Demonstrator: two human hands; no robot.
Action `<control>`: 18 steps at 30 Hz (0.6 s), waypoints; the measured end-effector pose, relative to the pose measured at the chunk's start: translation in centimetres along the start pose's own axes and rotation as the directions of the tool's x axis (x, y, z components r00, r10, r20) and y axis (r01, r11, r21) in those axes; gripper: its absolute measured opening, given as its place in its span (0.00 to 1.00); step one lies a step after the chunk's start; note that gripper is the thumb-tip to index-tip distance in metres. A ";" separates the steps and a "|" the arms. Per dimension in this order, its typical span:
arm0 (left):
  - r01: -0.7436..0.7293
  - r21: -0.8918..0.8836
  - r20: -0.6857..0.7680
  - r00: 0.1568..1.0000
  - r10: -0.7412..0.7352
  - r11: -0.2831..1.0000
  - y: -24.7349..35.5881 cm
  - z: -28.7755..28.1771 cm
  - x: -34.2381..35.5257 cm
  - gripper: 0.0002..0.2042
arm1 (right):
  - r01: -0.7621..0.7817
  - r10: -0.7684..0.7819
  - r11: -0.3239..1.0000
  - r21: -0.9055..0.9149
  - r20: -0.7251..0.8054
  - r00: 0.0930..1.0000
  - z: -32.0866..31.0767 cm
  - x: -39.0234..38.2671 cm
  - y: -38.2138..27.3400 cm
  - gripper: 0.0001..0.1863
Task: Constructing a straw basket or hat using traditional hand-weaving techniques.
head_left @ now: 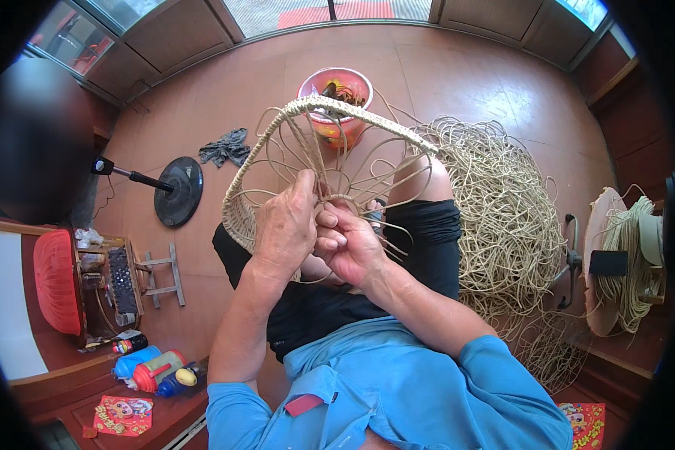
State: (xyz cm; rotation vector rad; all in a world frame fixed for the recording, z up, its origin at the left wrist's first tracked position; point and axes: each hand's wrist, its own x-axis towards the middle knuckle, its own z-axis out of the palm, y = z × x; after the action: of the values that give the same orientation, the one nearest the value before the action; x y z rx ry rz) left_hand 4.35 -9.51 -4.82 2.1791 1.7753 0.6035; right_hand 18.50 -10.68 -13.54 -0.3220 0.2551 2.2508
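Observation:
A half-woven basket (235, 208) with a braided pale rim and open looped ribs rests over my lap. My left hand (285, 225) is closed on the ribs near its middle, thumb and fingers pinched around the bundled cord. Just to its right, my right hand (350, 247) is turned palm up with curled fingers gripping the small centre ring (341, 197) where the ribs meet. The fingertips of both hands are close together and partly hide what they pinch. Beyond the basket stands a red bucket (334, 139) with dark material inside.
A large tangled cord heap (510, 225) lies at my right beside a spool (626, 255). At left are a black fan base (178, 191), grey cloth (224, 148), a small metal stool (163, 274), a red plastic basket (56, 281) and several bottles (157, 371).

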 end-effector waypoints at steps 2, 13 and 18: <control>-0.006 0.029 -0.015 1.000 0.006 1.000 0.0 0.2 0.0 0.07 | 0.016 -0.015 1.000 0.015 -0.019 1.000 0.2 0.0 0.2 0.06; -0.042 -0.065 -0.134 0.990 0.033 0.997 0.1 0.7 -0.5 0.09 | -0.002 0.008 0.993 0.119 -0.054 0.998 0.0 -2.1 1.1 0.13; -0.004 -0.149 -0.412 0.909 -0.059 0.989 1.8 2.1 -4.5 0.13 | 0.009 -0.043 0.886 -0.464 -0.063 0.997 -2.2 -8.1 0.8 0.17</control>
State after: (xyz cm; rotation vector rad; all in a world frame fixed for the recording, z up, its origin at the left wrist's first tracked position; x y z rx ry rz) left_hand 6.18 -14.20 -6.53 2.0293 1.8791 1.2285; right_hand 23.29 -17.63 -13.01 -0.6547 -0.2605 2.2557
